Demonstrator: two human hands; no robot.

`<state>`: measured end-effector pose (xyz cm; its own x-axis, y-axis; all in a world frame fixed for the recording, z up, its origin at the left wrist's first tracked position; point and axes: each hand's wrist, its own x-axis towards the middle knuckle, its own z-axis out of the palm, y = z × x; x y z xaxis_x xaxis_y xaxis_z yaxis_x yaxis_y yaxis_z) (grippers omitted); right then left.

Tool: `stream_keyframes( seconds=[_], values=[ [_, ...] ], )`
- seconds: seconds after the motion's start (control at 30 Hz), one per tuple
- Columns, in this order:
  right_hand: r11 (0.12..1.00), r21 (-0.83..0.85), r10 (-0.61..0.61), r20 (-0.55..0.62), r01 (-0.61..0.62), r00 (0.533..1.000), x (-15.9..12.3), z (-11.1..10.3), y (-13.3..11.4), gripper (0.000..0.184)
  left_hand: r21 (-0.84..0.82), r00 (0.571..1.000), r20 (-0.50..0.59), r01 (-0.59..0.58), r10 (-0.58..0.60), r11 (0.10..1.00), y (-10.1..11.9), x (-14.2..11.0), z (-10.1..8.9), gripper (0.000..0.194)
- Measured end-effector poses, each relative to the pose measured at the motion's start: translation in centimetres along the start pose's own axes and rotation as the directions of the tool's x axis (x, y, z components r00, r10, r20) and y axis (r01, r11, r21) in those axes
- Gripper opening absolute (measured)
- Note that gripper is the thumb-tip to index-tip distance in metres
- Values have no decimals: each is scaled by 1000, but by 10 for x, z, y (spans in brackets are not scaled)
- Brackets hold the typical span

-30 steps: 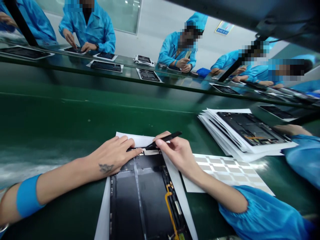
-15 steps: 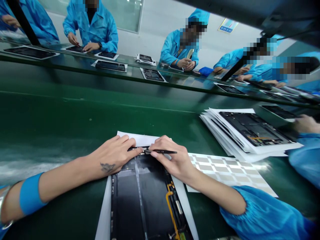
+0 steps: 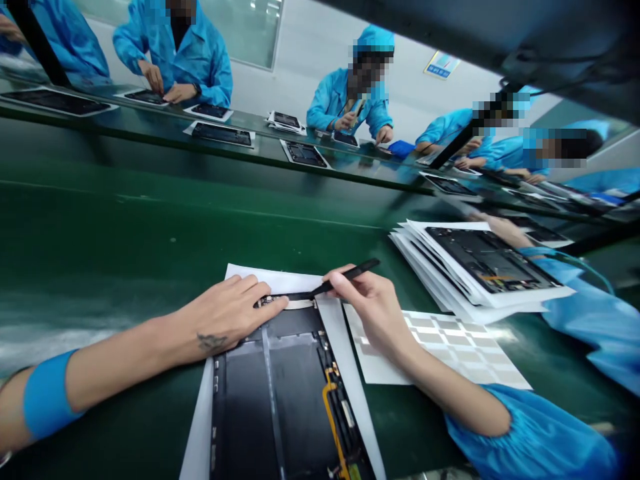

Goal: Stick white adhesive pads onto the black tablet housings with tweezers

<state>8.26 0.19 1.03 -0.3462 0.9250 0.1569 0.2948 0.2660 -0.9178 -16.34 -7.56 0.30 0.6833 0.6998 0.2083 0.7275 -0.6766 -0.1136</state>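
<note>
R hand [image 3: 373,310] pinches black pointed tool [image 3: 347,275] pen-style, tip reaching top edge of open tablet housing [image 3: 270,400], below L hand [image 3: 233,308], fingers spread, pressing flat. Risk: tip slips under force, gouges housing or nicks orange flex [image 3: 329,417].

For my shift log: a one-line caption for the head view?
Left hand rests on an open tablet while right hand holds black tweezers at its top edge.

The left hand [image 3: 229,315] lies palm down, fingers together and pointing right, with a tattoo [image 3: 211,343] on the back of the wrist; the right hand [image 3: 373,310] sits just beside it, pinched closed, wrist lifted, the bare left forearm [image 3: 125,350] and right forearm [image 3: 440,380] angling in from the lower corners
</note>
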Motion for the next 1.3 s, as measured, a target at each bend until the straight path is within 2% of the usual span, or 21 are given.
stream_keyframes(
  seconds=[0.1,0.2,0.33,0.53,0.97,1.17,1.3],
  values=[
    [982,114,157,-48,-150,987,0,-5,6,40,29,1000,-20,-18,19,999,-1,-1,2,40],
    [966,160,208,-29,-201,978,0,-3,10,41,37,999,-24,-30,31,999,-1,-2,2,41],
    [971,146,192,-8,-189,981,-1,0,8,41,53,1000,-6,-9,9,999,1,-2,1,42],
    [963,209,183,-48,-170,982,-5,2,7,37,67,999,-38,-26,28,997,1,-1,3,42],
    [984,126,131,-30,-126,991,-4,1,14,38,70,999,-25,-22,24,997,2,1,0,44],
    [992,88,91,-11,-90,996,-3,1,11,37,76,999,28,-27,25,997,2,-1,-2,45],
    [997,54,56,-52,-54,997,-4,0,10,37,105,999,32,-43,40,994,2,0,-6,43]
  ],
)
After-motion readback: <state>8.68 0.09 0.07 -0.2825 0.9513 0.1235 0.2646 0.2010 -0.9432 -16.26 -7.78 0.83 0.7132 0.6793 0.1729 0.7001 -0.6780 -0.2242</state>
